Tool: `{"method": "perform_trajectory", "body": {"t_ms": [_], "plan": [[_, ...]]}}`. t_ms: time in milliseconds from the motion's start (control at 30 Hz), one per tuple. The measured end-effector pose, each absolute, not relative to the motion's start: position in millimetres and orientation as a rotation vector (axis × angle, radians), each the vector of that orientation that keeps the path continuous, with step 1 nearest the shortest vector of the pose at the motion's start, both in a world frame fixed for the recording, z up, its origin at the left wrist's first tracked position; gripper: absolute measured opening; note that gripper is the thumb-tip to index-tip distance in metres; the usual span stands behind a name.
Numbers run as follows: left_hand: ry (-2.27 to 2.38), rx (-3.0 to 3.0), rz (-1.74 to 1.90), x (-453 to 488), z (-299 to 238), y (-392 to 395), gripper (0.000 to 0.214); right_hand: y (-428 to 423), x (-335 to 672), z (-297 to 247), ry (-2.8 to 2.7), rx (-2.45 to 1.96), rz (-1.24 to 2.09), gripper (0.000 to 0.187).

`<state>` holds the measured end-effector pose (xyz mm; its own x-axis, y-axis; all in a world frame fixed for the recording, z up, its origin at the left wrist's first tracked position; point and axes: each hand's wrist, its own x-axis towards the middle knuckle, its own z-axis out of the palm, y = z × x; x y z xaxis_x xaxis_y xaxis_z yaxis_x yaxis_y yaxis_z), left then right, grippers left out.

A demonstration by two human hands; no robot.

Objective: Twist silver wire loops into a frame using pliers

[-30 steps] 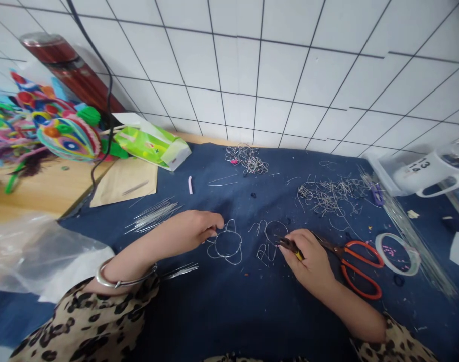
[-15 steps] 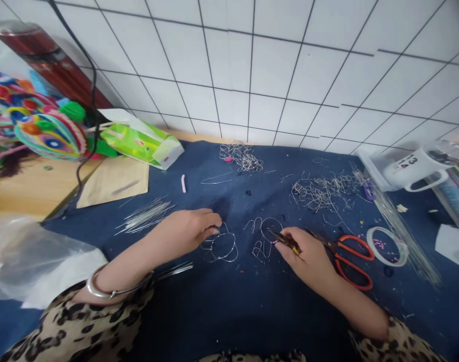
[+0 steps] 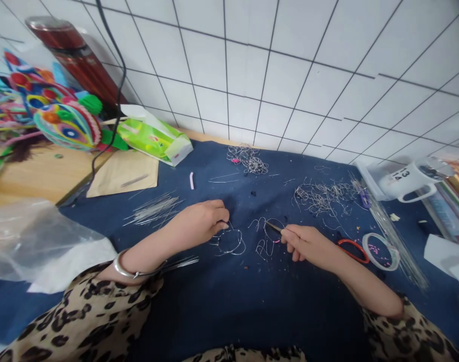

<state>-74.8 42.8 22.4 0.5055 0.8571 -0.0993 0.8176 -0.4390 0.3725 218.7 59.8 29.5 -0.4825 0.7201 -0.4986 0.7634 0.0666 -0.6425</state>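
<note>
My left hand (image 3: 202,219) is closed in a pinch on the edge of a flower-shaped wire frame (image 3: 229,243) lying on the blue cloth (image 3: 229,301). My right hand (image 3: 308,242) is curled around small pliers (image 3: 275,227), whose dark tip points left at a wire loop and bent wire pieces (image 3: 269,236). Both forearms rest over the cloth; a silver bangle (image 3: 125,266) circles the left wrist.
Red-handled scissors (image 3: 352,250) and a tape roll (image 3: 382,250) lie right of my right hand. Straight wires (image 3: 156,208) lie to the left, tangled wire heaps (image 3: 323,196) behind. A white mug (image 3: 410,179), green packet (image 3: 154,138), colourful crafts (image 3: 63,123) and plastic bag (image 3: 33,241) surround.
The view shifted a little. My right hand moved slightly left and now hides more of the scissors, its pliers tip closer to the wire loop. The left hand kept its pinch on the frame.
</note>
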Motion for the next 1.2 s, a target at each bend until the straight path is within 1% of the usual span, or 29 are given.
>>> {"method": "perform_trajectory", "body": {"t_ms": [100,233,400,567,767,1033,1200], "plan": [[1.390,2.386,0.112,-77,24,42,0.020,68,215,26,2.125,1.565,-1.519,0.048],[1.469,2.391,0.059,-77,20,40,0.016,77,214,22,1.948,1.599,-1.586,0.052],[1.521,2.437,0.024,-74,15,38,0.014,83,210,22,1.932,1.541,-1.465,0.051],[1.546,2.424,-0.006,-75,15,37,0.017,87,203,28,1.916,1.471,-1.381,0.047],[1.575,2.408,-0.035,-74,13,38,0.020,91,195,32,1.837,1.492,-1.317,0.048],[1.573,2.402,-0.030,-74,14,37,0.020,92,190,37,1.918,1.451,-1.227,0.047],[1.566,2.373,0.000,-75,12,38,0.019,90,195,38,2.020,1.407,-1.114,0.048]]}}
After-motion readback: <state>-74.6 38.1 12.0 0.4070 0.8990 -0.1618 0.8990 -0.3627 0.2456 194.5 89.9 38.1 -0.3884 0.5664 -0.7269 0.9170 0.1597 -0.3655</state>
